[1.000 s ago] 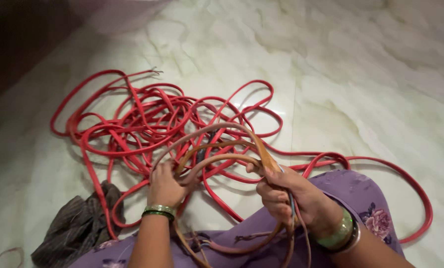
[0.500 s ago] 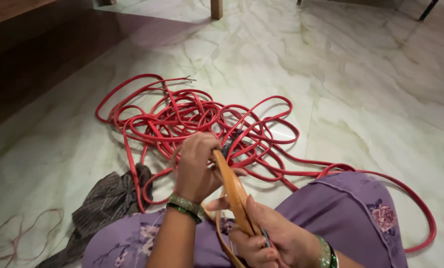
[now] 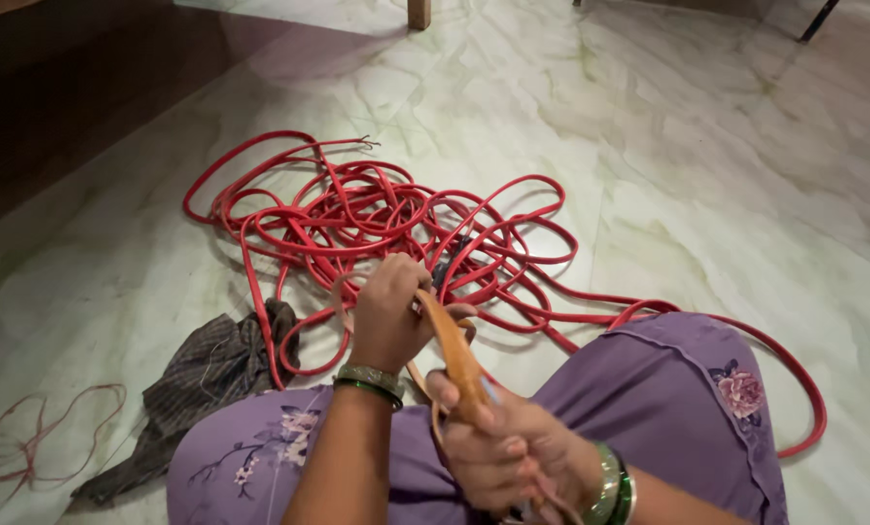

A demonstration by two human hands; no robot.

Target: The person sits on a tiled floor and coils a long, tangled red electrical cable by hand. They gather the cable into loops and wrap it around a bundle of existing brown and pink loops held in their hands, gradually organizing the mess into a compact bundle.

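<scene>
a brown cable bundle [image 3: 454, 352] is being gripped by both hands above the purple lap [image 3: 668, 389]: the left hand [image 3: 388, 311] is clenched at its far end, the right hand [image 3: 498, 449] nearer. the red cable tangle [image 3: 377, 224] is lying beyond the lap on the floor [image 3: 707, 175].

Pale green marble floor [image 3: 727, 194]. Big tangle of red cable [image 3: 377, 228] sprawls across the middle, dark striped cloth [image 3: 207, 374] near left, thin reddish wire [image 3: 27, 452] further left by the edge.
</scene>
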